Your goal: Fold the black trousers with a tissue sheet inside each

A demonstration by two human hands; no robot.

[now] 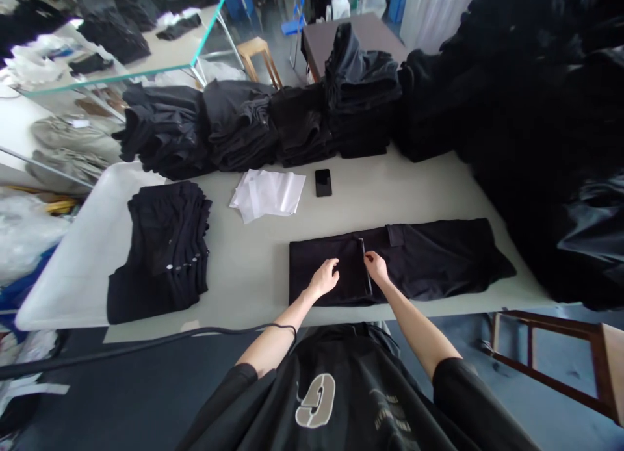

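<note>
A pair of black trousers (439,256) lies across the table in front of me, with its left part folded over. A pale line marks the edge of the fold, and a pocket flap shows just right of it. My right hand (376,267) has its fingers pinched together at that edge, gripping the cloth. Over the folded left part rests my left hand (324,279), its fingers apart and slightly bent, holding nothing. Whether its fingertips press on the cloth is hard to see.
A stack of folded black trousers (156,249) lies at left beside a white plastic tub (73,243). Pale sheets (268,194) and a phone (323,182) lie beyond my hands. Black garment piles (238,123) line the back; a large heap (526,126) rises at right.
</note>
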